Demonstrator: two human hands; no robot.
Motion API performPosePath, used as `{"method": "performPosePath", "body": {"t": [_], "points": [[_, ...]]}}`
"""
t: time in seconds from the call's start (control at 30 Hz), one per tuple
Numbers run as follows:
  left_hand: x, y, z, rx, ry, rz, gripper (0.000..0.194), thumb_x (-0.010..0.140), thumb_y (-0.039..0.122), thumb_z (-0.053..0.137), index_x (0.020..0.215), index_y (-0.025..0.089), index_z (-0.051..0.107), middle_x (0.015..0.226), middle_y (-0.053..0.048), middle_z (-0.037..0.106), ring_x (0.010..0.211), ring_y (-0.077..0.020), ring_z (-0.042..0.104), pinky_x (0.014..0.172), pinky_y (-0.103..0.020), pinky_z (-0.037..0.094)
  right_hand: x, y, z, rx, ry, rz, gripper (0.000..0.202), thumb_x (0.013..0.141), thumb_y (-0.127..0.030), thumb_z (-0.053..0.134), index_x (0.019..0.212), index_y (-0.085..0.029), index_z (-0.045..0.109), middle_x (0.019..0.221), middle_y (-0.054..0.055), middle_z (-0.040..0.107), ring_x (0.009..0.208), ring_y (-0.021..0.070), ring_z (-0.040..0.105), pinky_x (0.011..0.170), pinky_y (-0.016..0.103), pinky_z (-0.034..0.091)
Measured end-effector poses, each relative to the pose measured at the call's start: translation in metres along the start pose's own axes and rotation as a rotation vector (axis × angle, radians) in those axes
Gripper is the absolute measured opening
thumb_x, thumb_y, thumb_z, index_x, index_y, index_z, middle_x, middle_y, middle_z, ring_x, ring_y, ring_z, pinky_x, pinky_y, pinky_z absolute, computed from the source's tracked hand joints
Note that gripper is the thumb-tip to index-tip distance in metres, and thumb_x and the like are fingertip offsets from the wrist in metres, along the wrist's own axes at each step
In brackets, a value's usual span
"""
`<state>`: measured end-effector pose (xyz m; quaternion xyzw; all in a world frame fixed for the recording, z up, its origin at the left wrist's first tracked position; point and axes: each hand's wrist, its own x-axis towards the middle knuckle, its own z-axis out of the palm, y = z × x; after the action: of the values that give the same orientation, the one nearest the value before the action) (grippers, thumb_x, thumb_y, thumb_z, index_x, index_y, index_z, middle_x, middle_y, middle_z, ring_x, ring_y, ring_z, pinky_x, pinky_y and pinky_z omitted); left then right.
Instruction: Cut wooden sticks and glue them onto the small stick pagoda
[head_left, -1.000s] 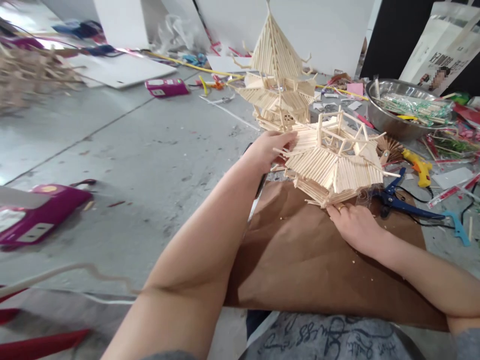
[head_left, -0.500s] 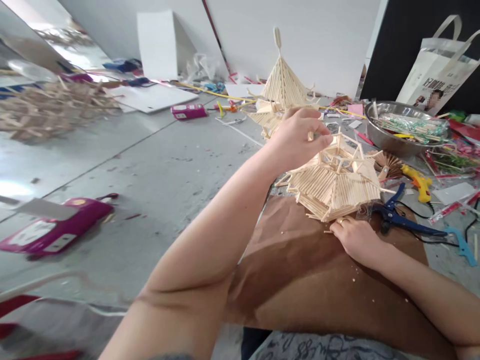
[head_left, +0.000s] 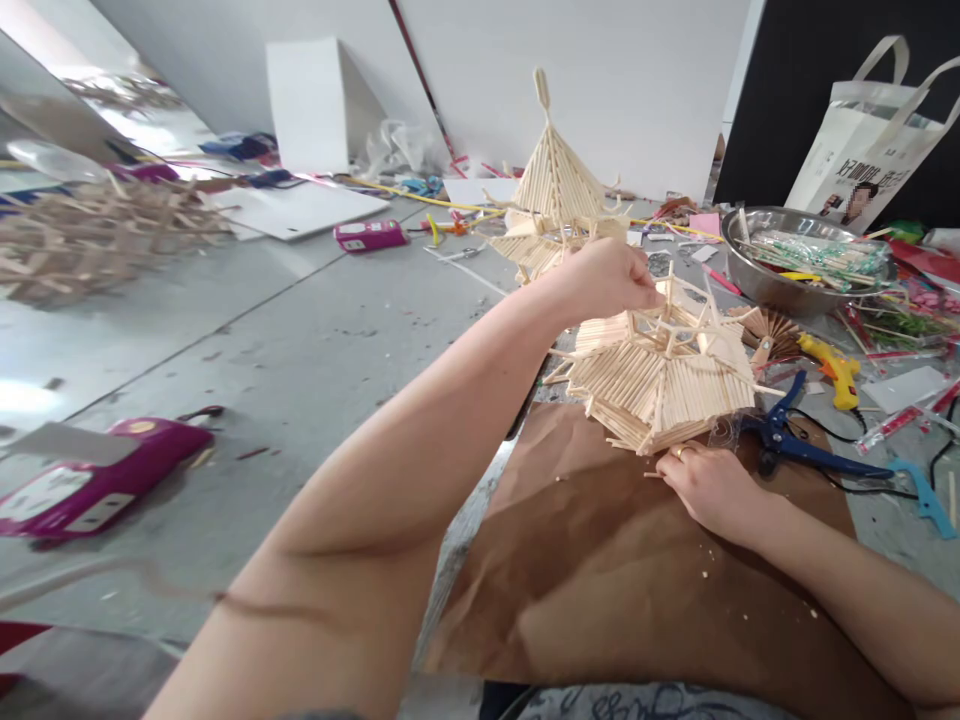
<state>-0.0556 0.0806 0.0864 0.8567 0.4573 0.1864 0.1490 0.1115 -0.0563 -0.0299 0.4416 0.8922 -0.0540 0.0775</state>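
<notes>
A pale roof-shaped model of thin wooden sticks (head_left: pixel 660 385) stands in front of me, with an open frame of sticks at its top. My left hand (head_left: pixel 615 280) reaches over it from the left, fingers pinched at a thin upright stick (head_left: pixel 669 282) of that frame. Below the model's front edge, my right hand (head_left: pixel 709 490) rests low with its fingers closed. A short stick end (head_left: pixel 651 474) pokes out at its fingertips. Behind my left hand stands a second stick model with a pointed roof (head_left: pixel 556 180), partly hidden by the hand.
Brown paper (head_left: pixel 600 560) lies beneath my arms. To the right are a blue cutter (head_left: pixel 810 445), a yellow glue gun (head_left: pixel 832 365) and a steel bowl (head_left: pixel 795 285) of packaged sticks. A purple power strip (head_left: pixel 105 480) lies left, near a blurred heap of wooden pieces (head_left: pixel 97 235).
My left hand has come down onto the model's top frame, and its fingers have closed to a pinch. The right hand stays by the front edge. The view has shifted slightly.
</notes>
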Motion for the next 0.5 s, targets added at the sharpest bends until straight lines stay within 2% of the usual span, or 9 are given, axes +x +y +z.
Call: {"method": "performPosePath", "body": {"t": [0.1,0.27,0.5], "points": [[-0.0009,0.0048,-0.0010,-0.001,-0.002,-0.037,0.021,0.068,0.031,0.055,0.073,0.015,0.067,0.085,-0.005,0.064,0.095,-0.0202,0.054,0.082,-0.030,0.038,0.0005,-0.0001,-0.0006,-0.001,-0.008,0.007,0.027,0.089,-0.015,0.030,0.091,-0.016,0.057,0.089,0.009,0.063,0.087,0.0208,0.060,0.064,0.028,0.042],[-0.0017,0.0044,-0.0007,-0.020,0.002,-0.036,0.021,0.067,0.030,0.055,0.075,0.015,0.067,0.083,-0.005,0.064,0.090,-0.0196,0.056,0.078,-0.029,0.039,-0.0001,-0.0005,-0.0006,-0.041,0.022,-0.014,0.025,0.087,-0.012,0.033,0.087,-0.015,0.058,0.083,0.009,0.064,0.083,0.0217,0.060,0.065,0.030,0.040],[-0.0016,0.0019,-0.0020,-0.047,-0.028,-0.019,0.021,0.070,0.032,0.052,0.073,0.014,0.064,0.080,-0.006,0.064,0.087,-0.0197,0.057,0.077,-0.029,0.039,0.0015,0.0013,-0.0002,-0.119,0.070,-0.116,0.023,0.084,-0.009,0.036,0.076,-0.014,0.057,0.073,0.010,0.063,0.075,0.0198,0.058,0.081,0.036,0.035]]}}
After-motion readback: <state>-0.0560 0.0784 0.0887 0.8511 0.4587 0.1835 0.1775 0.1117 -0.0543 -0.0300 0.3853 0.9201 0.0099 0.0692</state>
